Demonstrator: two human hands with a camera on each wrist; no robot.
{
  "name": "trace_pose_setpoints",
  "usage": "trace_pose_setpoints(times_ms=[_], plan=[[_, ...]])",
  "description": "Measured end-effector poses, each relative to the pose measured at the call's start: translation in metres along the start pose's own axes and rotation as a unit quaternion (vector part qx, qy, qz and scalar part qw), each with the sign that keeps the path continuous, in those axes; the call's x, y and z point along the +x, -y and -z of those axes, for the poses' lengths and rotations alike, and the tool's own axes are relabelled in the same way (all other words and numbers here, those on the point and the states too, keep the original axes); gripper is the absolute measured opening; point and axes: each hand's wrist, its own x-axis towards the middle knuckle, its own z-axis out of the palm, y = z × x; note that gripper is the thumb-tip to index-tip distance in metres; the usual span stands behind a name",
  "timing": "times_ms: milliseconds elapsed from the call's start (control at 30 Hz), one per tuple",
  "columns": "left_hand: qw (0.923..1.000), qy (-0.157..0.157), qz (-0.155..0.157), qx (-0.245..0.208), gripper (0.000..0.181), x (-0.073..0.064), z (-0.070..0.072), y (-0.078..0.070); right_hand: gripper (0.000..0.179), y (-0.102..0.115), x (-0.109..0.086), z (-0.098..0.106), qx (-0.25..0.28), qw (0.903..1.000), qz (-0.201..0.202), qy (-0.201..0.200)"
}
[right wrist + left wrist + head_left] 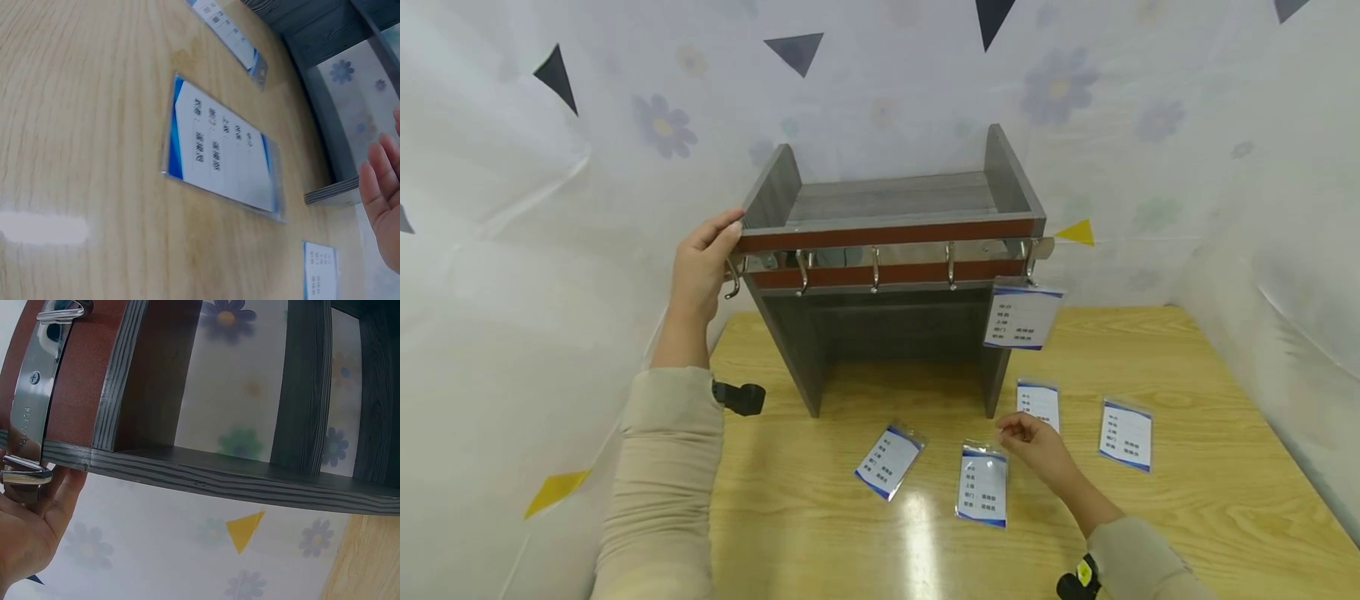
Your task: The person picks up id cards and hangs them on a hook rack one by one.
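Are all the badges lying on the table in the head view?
No, one badge hangs from the hook at the rail's right end, above the table.

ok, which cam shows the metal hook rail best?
Head: it shows the metal hook rail lengthwise with five hooks, though the left hand partly covers one end. Left wrist gives only that end close up, with two hooks and a screw. Right wrist shows none of it.
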Motion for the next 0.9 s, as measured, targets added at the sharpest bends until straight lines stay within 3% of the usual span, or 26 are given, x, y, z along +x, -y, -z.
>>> trace_pose_setpoints(times_ms=[200, 433, 900], plan=[[0.9998, -0.007, 0.010, -0.017, 0.039, 0.001, 0.001, 0.002, 0.017, -0.013, 0.002, -0.006, -0.014, 0.9997, -0.021, 0.009], [0.9994, 0.007, 0.004, -0.033, 0.041, 0.000, 0.002, 0.001, 0.021, -0.029, 0.003, -0.010, -0.050, 0.9982, -0.032, 0.010], [0.9995, 0.008, 0.009, -0.031, 0.039, 0.001, 0.002, 0.002, 0.032, -0.050, 0.003, -0.010, -0.149, 0.9887, 0.007, -0.012]])
